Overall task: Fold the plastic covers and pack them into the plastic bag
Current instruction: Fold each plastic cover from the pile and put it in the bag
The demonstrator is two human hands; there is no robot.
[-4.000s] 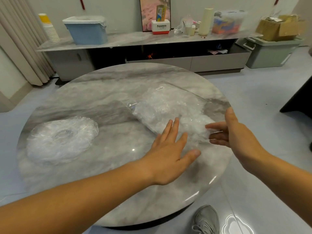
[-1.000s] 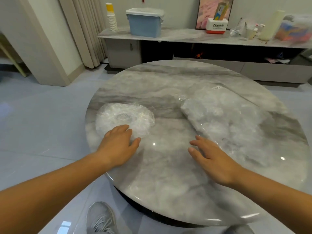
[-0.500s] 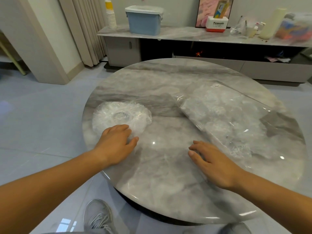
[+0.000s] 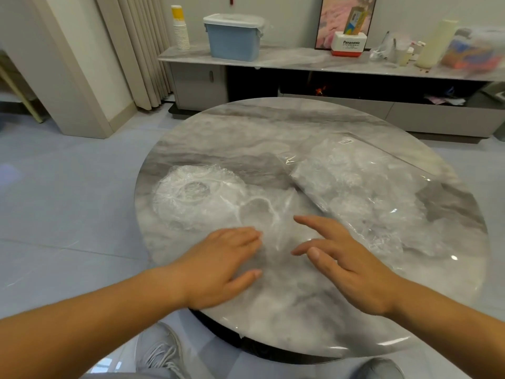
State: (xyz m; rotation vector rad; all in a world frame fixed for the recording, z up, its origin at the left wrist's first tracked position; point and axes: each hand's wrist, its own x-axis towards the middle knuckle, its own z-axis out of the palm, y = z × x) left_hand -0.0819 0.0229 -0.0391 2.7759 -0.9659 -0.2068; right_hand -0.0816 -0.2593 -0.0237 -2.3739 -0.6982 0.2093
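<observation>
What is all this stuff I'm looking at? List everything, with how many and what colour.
table: one, grey marble, round, centre.
pile of plastic covers: one pile, clear, table's left.
loose plastic cover: one, clear, between the pile and the hands.
plastic bag: one, clear, holds more covers, table's right.
sideboard: one, grey marble top, back wall.
storage bin: one, blue with white lid, on the sideboard.
paper cups: one stack, white, yellow on top, sideboard's left end.
Panasonic box: one, white and red, on the sideboard.
shoes: two, grey, floor by the table.
left hand: one, open, by the loose cover.
right hand: one, open, beside the bag.
</observation>
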